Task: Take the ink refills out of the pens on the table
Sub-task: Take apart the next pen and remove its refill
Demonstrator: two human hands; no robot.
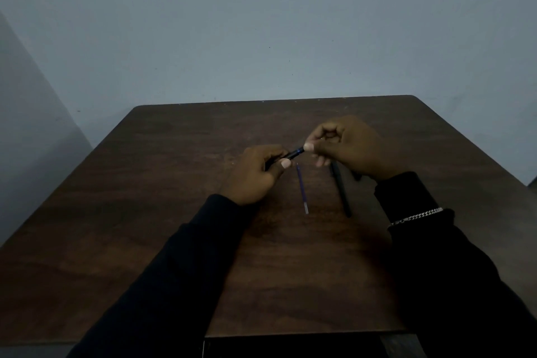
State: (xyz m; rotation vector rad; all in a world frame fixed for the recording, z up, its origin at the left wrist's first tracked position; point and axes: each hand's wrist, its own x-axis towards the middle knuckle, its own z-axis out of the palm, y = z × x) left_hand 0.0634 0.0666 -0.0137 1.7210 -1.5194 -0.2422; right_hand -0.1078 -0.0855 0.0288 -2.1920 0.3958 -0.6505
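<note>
A dark pen with a blue band is held above the middle of the brown table. My left hand grips its barrel, and my right hand pinches its right end between thumb and fingers. Below the hands a thin blue ink refill lies loose on the table, pointing away from me. To its right lies a black pen body, its far end hidden under my right hand.
The table's far edge meets a plain grey-blue wall. A silver bracelet sits on my right wrist over a black sleeve. A small dark piece shows under my right hand; what it is cannot be told.
</note>
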